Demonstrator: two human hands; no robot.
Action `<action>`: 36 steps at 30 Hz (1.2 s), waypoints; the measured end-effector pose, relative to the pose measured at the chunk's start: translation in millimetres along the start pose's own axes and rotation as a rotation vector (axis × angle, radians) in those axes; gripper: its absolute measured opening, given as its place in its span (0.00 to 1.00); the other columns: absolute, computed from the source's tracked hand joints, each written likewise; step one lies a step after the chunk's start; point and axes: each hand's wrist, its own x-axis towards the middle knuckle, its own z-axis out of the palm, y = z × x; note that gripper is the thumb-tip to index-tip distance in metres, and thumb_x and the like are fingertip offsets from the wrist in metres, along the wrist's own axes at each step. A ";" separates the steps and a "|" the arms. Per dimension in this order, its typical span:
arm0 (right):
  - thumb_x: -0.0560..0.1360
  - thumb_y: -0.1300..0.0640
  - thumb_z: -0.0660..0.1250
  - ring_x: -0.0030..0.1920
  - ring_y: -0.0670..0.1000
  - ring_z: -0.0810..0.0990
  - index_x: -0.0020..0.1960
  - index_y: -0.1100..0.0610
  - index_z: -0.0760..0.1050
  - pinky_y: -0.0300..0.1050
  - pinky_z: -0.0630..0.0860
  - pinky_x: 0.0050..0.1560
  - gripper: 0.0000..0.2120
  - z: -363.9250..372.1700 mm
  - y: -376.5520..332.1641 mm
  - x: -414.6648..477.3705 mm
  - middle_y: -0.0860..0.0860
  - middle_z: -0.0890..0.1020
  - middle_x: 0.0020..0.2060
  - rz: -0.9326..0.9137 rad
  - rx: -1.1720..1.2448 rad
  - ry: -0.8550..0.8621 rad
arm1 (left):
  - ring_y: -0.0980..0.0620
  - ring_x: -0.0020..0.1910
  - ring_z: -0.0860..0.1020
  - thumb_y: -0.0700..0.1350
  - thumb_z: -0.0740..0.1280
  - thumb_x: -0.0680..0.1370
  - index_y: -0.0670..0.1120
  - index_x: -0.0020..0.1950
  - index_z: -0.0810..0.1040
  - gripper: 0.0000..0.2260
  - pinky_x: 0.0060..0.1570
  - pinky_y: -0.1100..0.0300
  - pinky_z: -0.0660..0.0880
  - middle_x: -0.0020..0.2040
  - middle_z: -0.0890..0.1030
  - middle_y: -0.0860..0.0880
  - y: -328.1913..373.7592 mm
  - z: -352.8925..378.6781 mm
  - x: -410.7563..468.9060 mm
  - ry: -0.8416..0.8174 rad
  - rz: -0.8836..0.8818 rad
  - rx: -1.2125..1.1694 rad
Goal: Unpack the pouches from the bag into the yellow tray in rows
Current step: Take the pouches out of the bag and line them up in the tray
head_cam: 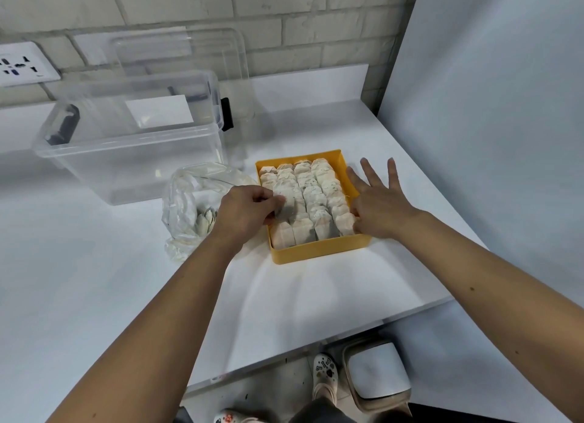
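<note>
A yellow tray sits on the white table, filled with rows of pale paper pouches. My left hand pinches one pouch over the tray's left row. My right hand rests against the tray's right wall with fingers spread and straight, its thumb side touching the pouches at the near right corner. Left of the tray lies a crumpled clear plastic bag with a few pouches still inside.
A large clear plastic storage box stands behind the bag, its lid leaning on the brick wall. A grey panel closes off the right side. The table edge runs near; below it are a bin and feet.
</note>
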 end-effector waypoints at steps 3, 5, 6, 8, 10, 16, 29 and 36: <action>0.77 0.48 0.65 0.78 0.58 0.36 0.44 0.49 0.80 0.71 0.31 0.69 0.08 -4.7 1.4 -1.4 0.52 0.47 0.80 0.001 0.042 0.040 | 0.40 0.45 0.84 0.45 0.75 0.74 0.42 0.39 0.83 0.07 0.53 0.45 0.81 0.41 0.84 0.41 1.3 -0.9 -0.2 -0.006 -0.001 -0.002; 0.77 0.45 0.65 0.78 0.57 0.38 0.43 0.47 0.80 0.70 0.33 0.70 0.09 -7.0 1.0 -1.1 0.52 0.49 0.79 0.011 0.057 0.082 | 0.39 0.46 0.84 0.44 0.75 0.74 0.41 0.39 0.83 0.07 0.53 0.45 0.81 0.42 0.84 0.41 2.7 -1.6 -0.8 -0.015 -0.003 -0.005; 0.77 0.44 0.65 0.79 0.57 0.39 0.44 0.47 0.80 0.70 0.33 0.71 0.10 -7.1 0.4 -0.4 0.52 0.50 0.79 0.015 0.064 0.095 | 0.39 0.46 0.84 0.44 0.75 0.74 0.41 0.39 0.83 0.07 0.53 0.45 0.81 0.42 0.84 0.41 3.2 -1.6 -0.8 -0.020 -0.003 -0.006; 0.76 0.44 0.65 0.79 0.57 0.39 0.44 0.48 0.80 0.70 0.33 0.71 0.10 -5.5 -0.9 0.9 0.52 0.51 0.79 0.026 0.087 0.093 | 0.39 0.46 0.83 0.44 0.75 0.74 0.42 0.38 0.83 0.07 0.53 0.44 0.81 0.41 0.84 0.41 3.4 -1.5 -0.6 -0.027 0.000 0.000; 0.76 0.43 0.65 0.79 0.57 0.40 0.45 0.49 0.80 0.70 0.34 0.72 0.10 -3.2 -1.8 1.5 0.53 0.51 0.79 0.035 0.106 0.080 | 0.39 0.46 0.83 0.45 0.75 0.74 0.44 0.37 0.83 0.08 0.54 0.44 0.80 0.41 0.84 0.42 3.0 -1.5 -0.7 -0.031 0.003 0.008; 0.73 0.44 0.70 0.79 0.54 0.46 0.57 0.45 0.77 0.66 0.35 0.72 0.13 -18.1 -0.2 -2.9 0.51 0.59 0.77 0.026 0.502 0.249 | 0.40 0.46 0.82 0.48 0.72 0.76 0.49 0.39 0.84 0.07 0.54 0.43 0.80 0.41 0.84 0.43 8.9 0.5 -3.9 -0.086 0.074 0.055; 0.73 0.45 0.71 0.62 0.50 0.74 0.41 0.44 0.77 0.58 0.62 0.68 0.05 -37.2 21.7 -20.5 0.45 0.78 0.61 -0.056 0.690 0.169 | 0.57 0.45 0.82 0.45 0.73 0.76 0.53 0.45 0.85 0.03 0.50 0.62 0.77 0.47 0.86 0.55 18.1 33.6 -8.9 -0.160 0.166 0.172; 0.75 0.45 0.69 0.79 0.51 0.48 0.44 0.43 0.76 0.66 0.37 0.74 0.04 -14.6 23.9 -16.7 0.47 0.59 0.78 -0.045 0.481 -0.022 | 0.48 0.57 0.76 0.57 0.68 0.76 0.58 0.53 0.84 0.09 0.59 0.49 0.72 0.53 0.82 0.52 18.5 65.8 4.9 -0.128 0.304 0.838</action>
